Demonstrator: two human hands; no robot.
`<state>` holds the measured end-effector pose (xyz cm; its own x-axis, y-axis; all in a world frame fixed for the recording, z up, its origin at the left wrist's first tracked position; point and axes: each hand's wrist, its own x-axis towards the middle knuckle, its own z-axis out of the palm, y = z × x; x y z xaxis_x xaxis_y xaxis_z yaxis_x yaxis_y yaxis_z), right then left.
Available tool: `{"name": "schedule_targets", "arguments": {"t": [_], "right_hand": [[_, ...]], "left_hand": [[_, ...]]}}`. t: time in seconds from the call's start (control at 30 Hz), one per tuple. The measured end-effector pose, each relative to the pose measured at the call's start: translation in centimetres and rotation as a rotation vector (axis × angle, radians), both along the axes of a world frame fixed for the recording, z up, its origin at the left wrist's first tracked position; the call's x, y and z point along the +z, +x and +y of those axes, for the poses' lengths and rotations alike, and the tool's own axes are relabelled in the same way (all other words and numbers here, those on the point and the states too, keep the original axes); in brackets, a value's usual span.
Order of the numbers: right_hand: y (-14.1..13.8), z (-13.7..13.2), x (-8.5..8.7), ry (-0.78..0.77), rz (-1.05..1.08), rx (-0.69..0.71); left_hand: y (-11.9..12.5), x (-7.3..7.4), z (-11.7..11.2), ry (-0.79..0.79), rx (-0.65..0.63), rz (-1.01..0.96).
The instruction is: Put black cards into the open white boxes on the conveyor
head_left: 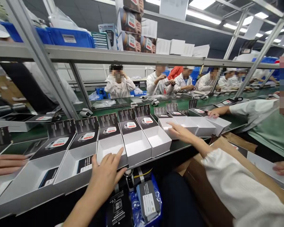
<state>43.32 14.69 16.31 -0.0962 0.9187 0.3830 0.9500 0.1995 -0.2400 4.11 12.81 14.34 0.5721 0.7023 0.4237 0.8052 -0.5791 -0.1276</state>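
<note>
A row of open white boxes with dark printed lids raised runs along the bench. My left hand [106, 167] is open, fingers spread, at the front wall of one white box [110, 146]; whether a fingertip touches it I cannot tell. Reaching to the right, my right hand [180, 130] has its fingers stretched out over another white box [164, 123] and holds nothing visible. Between them stand two boxes with bare insides, one of them a white box [136, 151]. Left of my left hand, dark printed booklets [85, 163] lie in two boxes.
Below the bench edge, a blue bin [158, 189] holds dark printed booklets. A co-worker's hand [7, 165] is at the left boxes; another person's hand [219, 112] touches the right end. A metal shelf [132, 56] crosses above; monitor-like devices [85, 112] lie behind the boxes.
</note>
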Motion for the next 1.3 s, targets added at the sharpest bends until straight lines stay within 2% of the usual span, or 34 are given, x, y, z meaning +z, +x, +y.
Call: {"name": "schedule_targets", "arguments": {"t": [0.07,0.17,0.23,0.33,0.5,0.6,0.73,0.83,0.9,0.97,1.07,1.13,1.2,1.3], "right_hand": [[0.0,-1.8,-2.1,-0.059,0.002,0.089],[-1.6,-5.2,-4.8,0.016,-0.007,0.134],[-2.4,-6.7,-5.6,0.082,-0.009,0.18],[-2.5,-7.3,-5.8,0.181,-0.041,0.199],[-3.4,-6.3,-6.6,0.393,-0.127,0.133],[-4.5,-6.4,-6.9,0.378,-0.203,0.108],[-5.6,-7.6,-5.8,0.283,-0.257,0.105],[-7.4,-9.3,-5.5,0.357,-0.174,0.066],[-9.6,-10.9,-6.7,0.37,-0.122,0.121],[-12.3,-12.6,-9.5,0.25,-0.158,0.257],[-15.4,-14.6,-14.9,0.036,-0.308,0.388],[-16.2,-15.2,-17.9,0.031,-0.36,0.425],[-16.2,-15.5,-19.6,0.089,-0.344,0.48],[-15.7,-15.5,-19.9,0.121,-0.231,0.54]], "left_hand": [[0.7,-0.4,-0.6,0.024,0.001,-0.034],[0.7,-0.8,-1.4,0.005,0.011,-0.069],[0.4,-0.7,-2.0,-0.007,0.018,-0.096],[0.2,-0.4,-3.0,-0.019,0.038,-0.111],[1.0,-0.6,-3.8,-0.046,0.082,-0.072],[0.7,-0.5,-3.5,-0.062,0.072,-0.063],[-0.4,0.3,-3.3,-0.115,0.023,-0.044],[-1.4,0.1,-4.7,-0.029,-0.019,-0.121],[-2.1,-1.5,-6.7,0.035,-0.038,-0.234],[-2.7,-4.5,-9.1,-0.014,-0.04,-0.299],[-3.2,-10.3,-12.1,-0.294,0.032,-0.137],[-3.4,-13.2,-13.3,-0.461,0.076,-0.007],[-3.4,-14.6,-13.9,-0.558,0.09,0.037],[-3.6,-14.4,-14.2,-0.596,0.088,-0.014]]}}
